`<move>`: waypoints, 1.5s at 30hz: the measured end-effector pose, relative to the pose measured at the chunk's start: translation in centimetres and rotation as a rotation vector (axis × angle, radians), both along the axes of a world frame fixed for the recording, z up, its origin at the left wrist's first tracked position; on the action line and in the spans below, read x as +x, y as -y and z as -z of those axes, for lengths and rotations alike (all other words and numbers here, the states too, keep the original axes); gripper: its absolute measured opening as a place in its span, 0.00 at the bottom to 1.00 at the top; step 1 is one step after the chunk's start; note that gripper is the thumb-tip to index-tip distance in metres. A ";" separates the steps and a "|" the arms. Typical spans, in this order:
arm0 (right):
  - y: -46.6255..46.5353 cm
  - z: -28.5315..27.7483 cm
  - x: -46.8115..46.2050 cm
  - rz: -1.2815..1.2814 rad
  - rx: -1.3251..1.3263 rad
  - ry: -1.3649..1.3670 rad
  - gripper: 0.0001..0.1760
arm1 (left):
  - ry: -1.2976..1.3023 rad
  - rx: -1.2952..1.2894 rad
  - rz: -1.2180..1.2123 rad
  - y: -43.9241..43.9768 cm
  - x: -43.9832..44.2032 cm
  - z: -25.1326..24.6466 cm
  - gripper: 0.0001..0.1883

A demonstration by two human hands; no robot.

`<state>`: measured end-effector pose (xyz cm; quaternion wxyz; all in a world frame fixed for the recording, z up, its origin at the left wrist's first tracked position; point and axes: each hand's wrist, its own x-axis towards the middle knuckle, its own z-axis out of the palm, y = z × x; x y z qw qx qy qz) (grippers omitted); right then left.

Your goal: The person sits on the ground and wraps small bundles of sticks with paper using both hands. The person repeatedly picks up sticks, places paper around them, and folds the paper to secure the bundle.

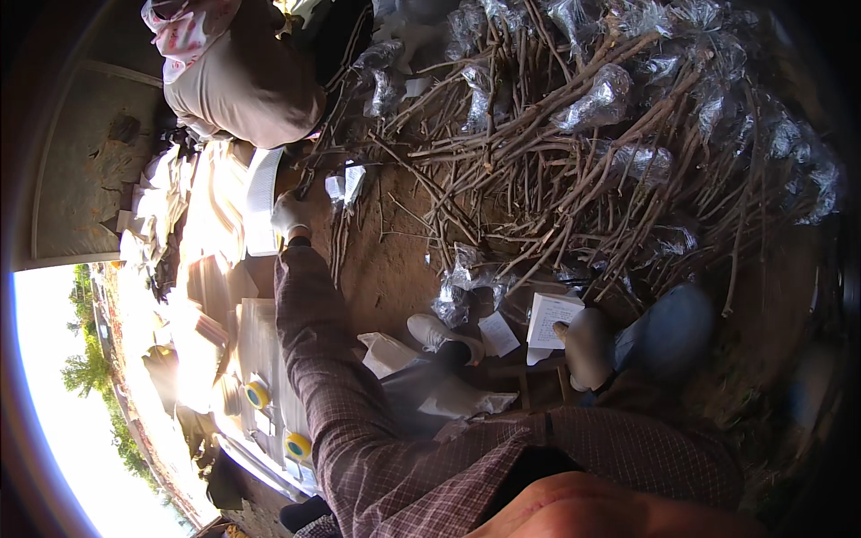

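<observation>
My left hand [290, 214], in a pale glove, reaches out at the end of a plaid sleeve. It is at the right edge of a stack of white sheets [263, 202]; its fingers are too blurred to tell whether they grip anything. A dark object [306, 183] lies just beyond the fingers. To the hand's right, thin cut branches [340, 249] lie on the soil beside small white papers [354, 183]. My right hand is out of view. Before me is a large heap of cut branches [538, 155], many bundles wrapped in clear plastic film [599, 97].
Another person [242, 81] is close at the upper left. Two yellow tape rolls [256, 395] lie among sheets at lower left. Near a white shoe [434, 333] are a printed paper [551, 319], a smaller paper [499, 335] and plastic film. A board stands at far left.
</observation>
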<state>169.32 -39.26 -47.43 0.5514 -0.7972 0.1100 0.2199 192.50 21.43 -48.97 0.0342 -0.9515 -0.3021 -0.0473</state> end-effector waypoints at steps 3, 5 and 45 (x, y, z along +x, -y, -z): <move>0.6 0.8 -0.4 0.069 0.282 -0.002 0.15 | -0.033 0.284 0.067 0.4 0.6 -4.4 0.17; 0.9 1.6 -0.5 0.089 0.419 -0.008 0.17 | 0.032 0.404 0.159 0.4 0.7 -6.6 0.13; -0.3 0.2 -2.6 -0.104 0.675 0.082 0.18 | 0.160 -0.046 -0.422 7.1 -43.0 -16.1 0.16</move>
